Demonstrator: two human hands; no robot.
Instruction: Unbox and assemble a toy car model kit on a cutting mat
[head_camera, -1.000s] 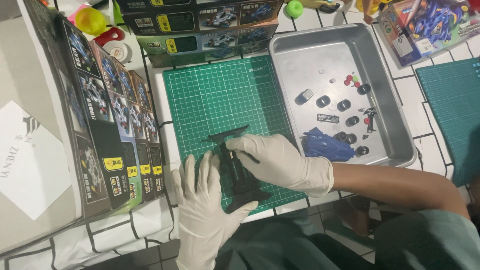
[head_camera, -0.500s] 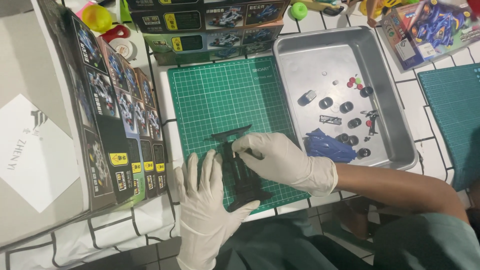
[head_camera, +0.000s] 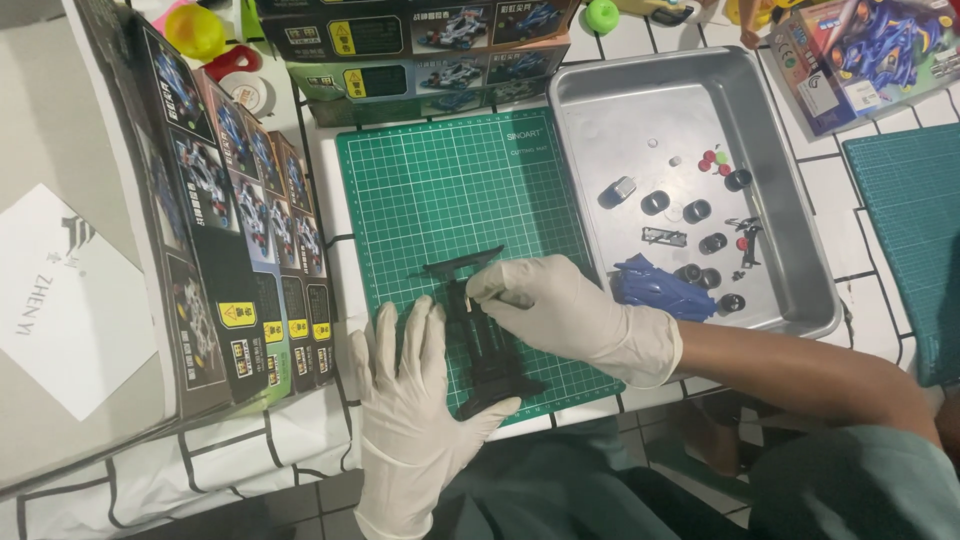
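— Since a second ago, has anything shifted?

— Hardly. Both gloved hands sit where they were on the green gridded cutting mat (head_camera: 440, 190); the black plastic toy-car chassis (head_camera: 487, 335) lies in the same spot at the mat's near edge.

— What are the hands doing?

— Left hand (head_camera: 410, 420) lies flat, fingers spread, released, its thumb touching the chassis's near end. Right hand (head_camera: 560, 315) is pinched at the far end of the chassis; whether a small part sits in that grip I cannot tell.

— Which step, by your reckoning?

— Fitting something onto the chassis, early in assembly. I'd judge the next move calls for steadying the frame with the left while the right presses or aligns.

— And the counts?

— One chassis, one mat under it, one silver metal tray (head_camera: 780, 130) on the right of the bench. In it: one blue car body shell (head_camera: 662, 290), about seven black wheels (head_camera: 697, 211), a few red and green bits. Printed boxes (head_camera: 240, 240) stand left and far.
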